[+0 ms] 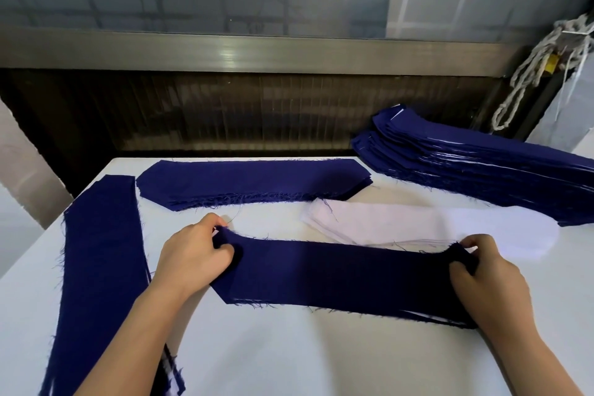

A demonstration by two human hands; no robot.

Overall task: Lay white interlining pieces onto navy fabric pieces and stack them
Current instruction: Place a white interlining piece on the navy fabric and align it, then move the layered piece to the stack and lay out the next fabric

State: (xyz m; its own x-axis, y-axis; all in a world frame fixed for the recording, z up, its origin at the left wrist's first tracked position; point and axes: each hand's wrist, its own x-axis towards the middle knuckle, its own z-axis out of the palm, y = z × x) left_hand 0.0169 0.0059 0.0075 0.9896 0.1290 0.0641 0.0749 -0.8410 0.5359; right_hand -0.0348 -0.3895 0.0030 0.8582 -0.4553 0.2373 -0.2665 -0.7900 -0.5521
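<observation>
Navy fabric piece spans white table, its 2 end edges pinched by left hand and right hand fingers.

The fabric pieces are plain navy, the interlining stack plain white, the table white, the rope grey.

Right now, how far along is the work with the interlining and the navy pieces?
Done, it seems: the tall stack at the far right shows white edges between its navy layers. In hand: the left hand and right hand pinch the ends of a navy piece on the table. Left: the interlining pile and the back pile of navy. I cannot tell if the left pile is finished.
</observation>
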